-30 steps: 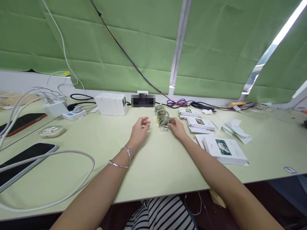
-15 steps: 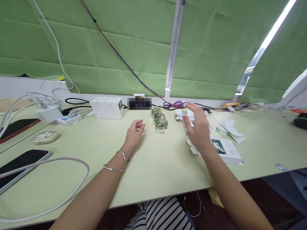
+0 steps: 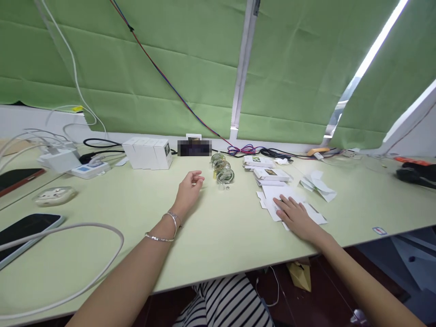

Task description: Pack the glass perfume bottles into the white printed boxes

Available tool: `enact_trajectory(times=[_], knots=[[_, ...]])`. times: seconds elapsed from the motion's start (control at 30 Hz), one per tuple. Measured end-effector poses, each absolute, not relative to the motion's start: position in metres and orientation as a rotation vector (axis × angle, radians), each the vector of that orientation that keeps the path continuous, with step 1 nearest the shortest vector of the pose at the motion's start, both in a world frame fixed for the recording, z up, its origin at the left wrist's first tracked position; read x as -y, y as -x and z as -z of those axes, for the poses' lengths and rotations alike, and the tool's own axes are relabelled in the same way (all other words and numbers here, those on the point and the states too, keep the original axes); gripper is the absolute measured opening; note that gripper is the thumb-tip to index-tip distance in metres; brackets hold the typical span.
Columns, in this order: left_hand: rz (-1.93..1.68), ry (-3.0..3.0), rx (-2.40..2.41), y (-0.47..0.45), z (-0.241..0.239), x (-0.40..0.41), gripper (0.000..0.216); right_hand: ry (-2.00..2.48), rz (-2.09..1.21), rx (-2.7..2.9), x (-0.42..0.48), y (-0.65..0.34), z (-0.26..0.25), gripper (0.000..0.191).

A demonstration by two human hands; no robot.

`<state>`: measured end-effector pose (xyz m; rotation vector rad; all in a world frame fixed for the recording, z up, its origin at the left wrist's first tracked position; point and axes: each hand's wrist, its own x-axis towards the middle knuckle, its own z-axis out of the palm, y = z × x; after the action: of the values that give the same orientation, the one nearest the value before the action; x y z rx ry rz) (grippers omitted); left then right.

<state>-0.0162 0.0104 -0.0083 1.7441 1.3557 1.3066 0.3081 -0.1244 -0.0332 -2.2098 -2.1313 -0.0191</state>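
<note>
My right hand (image 3: 296,217) lies palm down, fingers spread, on a flattened white cardboard box (image 3: 269,199). The box's picture panel is no longer visible, and part of the card is under my hand. Resting on the table, my left hand (image 3: 190,187) has loosely curled fingers with a gap at the thumb and holds nothing. Just right of it, round clear glass bottles (image 3: 225,176) stand in a short row, with small clear pieces (image 3: 221,186) in front. Beyond my right hand lie white boxes with small pictures (image 3: 271,174).
White boxes (image 3: 145,154) stand in a row at the back left. Crumpled white paper (image 3: 318,185) lies to the right. Phones (image 3: 30,234), a power strip (image 3: 90,169) and a looping white cable (image 3: 117,240) occupy the left side. Cables (image 3: 241,149) run along the back.
My right hand has come down from the air and now lies flat on the white box, which is pressed flat. My left hand stays nearly still. The view has shifted slightly.
</note>
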Motion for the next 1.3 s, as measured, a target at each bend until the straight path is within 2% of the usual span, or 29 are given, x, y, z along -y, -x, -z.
enact_trajectory(times=[0.2, 0.3, 0.43, 0.53, 0.67, 0.8, 0.93, 1.07, 1.17, 1.3], knots=[[-1.326, -1.74, -1.368, 0.02, 0.009, -0.012, 0.03, 2.164, 0.072, 2.168, 0.086, -0.317, 0.035, 0.052], [-1.324, -1.744, -1.365, 0.019, 0.011, -0.01, 0.029, 2.114, 0.207, 2.145, 0.082, -0.318, 0.035, 0.051], [-1.344, -1.765, -1.389, 0.018, 0.01, -0.008, 0.029, 1.752, 0.627, 2.008, 0.095, -0.31, 0.022, 0.049], [-1.409, -1.841, -1.479, 0.023, -0.003, -0.024, 0.033, 1.446, 0.717, 2.001, 0.099, -0.292, 0.007, 0.044], [-1.415, -2.079, -1.899, 0.05, -0.032, -0.068, 0.05, 1.291, 0.598, 2.095, 0.071, -0.24, 0.004, 0.04], [-1.119, -2.24, -2.232, 0.082, -0.045, -0.102, 0.056, 1.167, 0.44, 2.216, 0.035, -0.186, 0.019, 0.037], [-0.811, -2.523, -2.195, 0.087, -0.046, -0.114, 0.048, 1.15, 0.361, 2.19, 0.023, -0.172, 0.025, 0.032], [-0.815, -2.425, -2.274, 0.07, -0.055, -0.119, 0.038, 1.241, 0.32, 2.049, 0.024, -0.181, 0.021, 0.03], [-0.929, -2.209, -2.397, 0.056, -0.066, -0.114, 0.042, 1.299, 0.301, 2.004, 0.023, -0.189, 0.018, 0.029], [-0.801, -2.127, -2.342, 0.042, -0.081, -0.086, 0.054, 1.244, 0.252, 1.946, 0.022, -0.193, 0.016, 0.03]])
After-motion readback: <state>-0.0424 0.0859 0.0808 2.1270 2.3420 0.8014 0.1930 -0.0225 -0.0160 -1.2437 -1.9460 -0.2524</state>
